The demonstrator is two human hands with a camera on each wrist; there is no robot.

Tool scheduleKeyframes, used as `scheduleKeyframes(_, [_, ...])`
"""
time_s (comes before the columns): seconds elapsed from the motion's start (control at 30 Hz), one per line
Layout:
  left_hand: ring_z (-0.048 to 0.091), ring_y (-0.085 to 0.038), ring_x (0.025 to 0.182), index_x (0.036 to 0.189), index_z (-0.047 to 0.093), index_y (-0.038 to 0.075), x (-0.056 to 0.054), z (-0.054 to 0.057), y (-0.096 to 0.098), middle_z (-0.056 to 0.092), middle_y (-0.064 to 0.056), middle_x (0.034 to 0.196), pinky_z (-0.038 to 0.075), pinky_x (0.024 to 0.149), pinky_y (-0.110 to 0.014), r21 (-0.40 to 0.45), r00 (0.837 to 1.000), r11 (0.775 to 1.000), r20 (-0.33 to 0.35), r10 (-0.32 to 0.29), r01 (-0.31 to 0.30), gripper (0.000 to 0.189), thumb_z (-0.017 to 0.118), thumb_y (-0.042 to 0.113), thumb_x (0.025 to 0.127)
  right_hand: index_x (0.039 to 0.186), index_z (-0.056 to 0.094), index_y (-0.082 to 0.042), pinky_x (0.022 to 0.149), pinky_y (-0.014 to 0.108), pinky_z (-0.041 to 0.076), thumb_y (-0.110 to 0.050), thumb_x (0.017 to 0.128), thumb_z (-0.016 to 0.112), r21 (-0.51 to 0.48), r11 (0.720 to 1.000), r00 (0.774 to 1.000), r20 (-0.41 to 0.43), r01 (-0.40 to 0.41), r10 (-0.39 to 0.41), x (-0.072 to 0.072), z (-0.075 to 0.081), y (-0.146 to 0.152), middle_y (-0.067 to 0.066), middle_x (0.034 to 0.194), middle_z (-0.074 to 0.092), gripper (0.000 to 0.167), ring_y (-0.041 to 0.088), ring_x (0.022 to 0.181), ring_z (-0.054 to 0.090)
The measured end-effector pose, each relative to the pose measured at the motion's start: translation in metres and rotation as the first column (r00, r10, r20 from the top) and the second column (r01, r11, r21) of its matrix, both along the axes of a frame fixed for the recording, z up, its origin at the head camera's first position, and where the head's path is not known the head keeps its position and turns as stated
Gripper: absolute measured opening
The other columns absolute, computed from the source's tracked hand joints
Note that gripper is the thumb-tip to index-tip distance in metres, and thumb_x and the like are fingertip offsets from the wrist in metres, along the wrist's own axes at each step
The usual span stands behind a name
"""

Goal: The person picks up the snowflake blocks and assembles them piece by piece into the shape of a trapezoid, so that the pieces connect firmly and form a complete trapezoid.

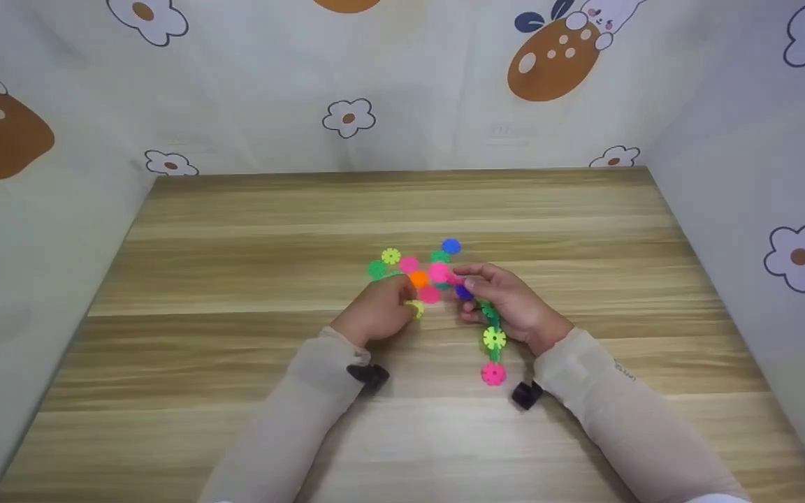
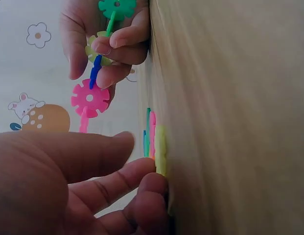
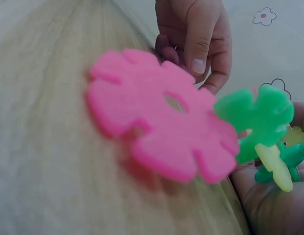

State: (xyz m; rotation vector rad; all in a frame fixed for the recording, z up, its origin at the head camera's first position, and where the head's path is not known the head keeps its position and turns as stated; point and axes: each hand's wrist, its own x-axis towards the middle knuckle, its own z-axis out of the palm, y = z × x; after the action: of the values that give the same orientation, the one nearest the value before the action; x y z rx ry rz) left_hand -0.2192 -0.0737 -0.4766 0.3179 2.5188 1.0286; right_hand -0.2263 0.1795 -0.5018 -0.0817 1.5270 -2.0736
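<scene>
My right hand (image 1: pixel 523 307) holds a chain of slotted plastic flower discs above the table. A pink disc (image 1: pixel 493 374) and a yellow disc (image 1: pixel 494 338) hang at the chain's near end, with green pieces between; in the right wrist view the pink disc (image 3: pixel 161 117) looms large. Another pink disc (image 2: pixel 90 98) sticks out past the right fingers, towards the left hand. My left hand (image 1: pixel 376 311) reaches down to loose discs. Its fingertips touch the edge of a loose yellow disc (image 2: pixel 161 149), while the thumb stands apart. Part of that disc is hidden.
Several loose discs lie beyond the hands, among them an orange disc (image 1: pixel 418 279), a green disc (image 1: pixel 376 269) and a blue disc (image 1: pixel 451 246). The wood-grain table (image 1: pixel 235 223) meets walls hung with flower-patterned cloth (image 1: pixel 402 77) at the back and sides.
</scene>
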Motion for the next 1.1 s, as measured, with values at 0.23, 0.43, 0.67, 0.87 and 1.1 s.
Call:
scheduleKeyframes(0.23, [0.056, -0.024, 0.091, 0.110, 0.063, 0.007, -0.006, 0.005, 0.000, 0.063, -0.007, 0.102, 0.050, 0.084, -0.039, -0.046, 0.999, 0.999, 0.033, -0.027, 0.029, 0.021, 0.074, 0.011, 0.093, 0.133, 0.063, -0.009, 0.077, 0.029, 0.063, -0.009, 0.108, 0.054, -0.073, 0.997, 1.000, -0.009, -0.016, 0.015, 0.000, -0.001, 0.001, 0.013, 0.111, 0.074, 0.027, 0.014, 0.075, 0.063])
scheduleKeyframes(0.43, [0.057, -0.025, 0.093, 0.110, 0.063, 0.007, -0.002, 0.007, 0.000, 0.064, -0.008, 0.104, 0.052, 0.088, -0.040, -0.074, 0.998, 0.997, 0.055, -0.022, 0.027, 0.023, 0.075, 0.010, 0.092, 0.118, 0.063, -0.009, 0.077, 0.029, 0.064, -0.007, 0.106, 0.058, -0.077, 0.996, 0.999, -0.018, -0.035, 0.033, 0.000, -0.001, -0.001, 0.009, 0.108, 0.075, 0.013, 0.013, 0.076, 0.065])
scheduleKeyframes(0.67, [0.057, -0.025, 0.093, 0.109, 0.061, 0.008, 0.001, 0.007, 0.006, 0.063, -0.006, 0.104, 0.051, 0.087, -0.039, -0.119, 0.998, 0.993, 0.054, -0.021, 0.028, 0.026, 0.079, 0.013, 0.091, 0.103, 0.061, -0.008, 0.075, 0.029, 0.063, -0.006, 0.106, 0.058, -0.034, 0.999, 0.998, -0.055, -0.034, 0.032, 0.000, -0.002, 0.001, 0.008, 0.106, 0.074, 0.005, 0.014, 0.077, 0.064])
scheduleKeyframes(0.87, [0.054, -0.024, 0.087, 0.102, 0.060, 0.010, 0.005, 0.008, 0.008, 0.060, -0.004, 0.095, 0.047, 0.079, -0.036, -0.150, 0.998, 0.988, 0.044, -0.042, 0.049, 0.024, 0.079, 0.014, 0.090, 0.098, 0.061, -0.008, 0.073, 0.028, 0.062, -0.007, 0.106, 0.060, 0.013, 1.000, 0.996, -0.092, -0.016, 0.017, 0.000, -0.003, 0.000, 0.008, 0.106, 0.074, 0.008, 0.015, 0.077, 0.064])
scheduleKeyframes(1.1, [0.052, -0.022, 0.081, 0.098, 0.057, 0.012, 0.005, 0.006, 0.006, 0.055, -0.003, 0.089, 0.043, 0.070, -0.034, -0.055, 0.999, 0.998, 0.019, -0.040, 0.041, 0.013, 0.068, 0.007, 0.093, 0.132, 0.056, -0.007, 0.070, 0.027, 0.059, -0.009, 0.107, 0.060, 0.034, 0.999, 0.993, -0.111, -0.027, 0.030, -0.001, -0.003, 0.001, 0.010, 0.111, 0.074, 0.026, 0.014, 0.074, 0.062])
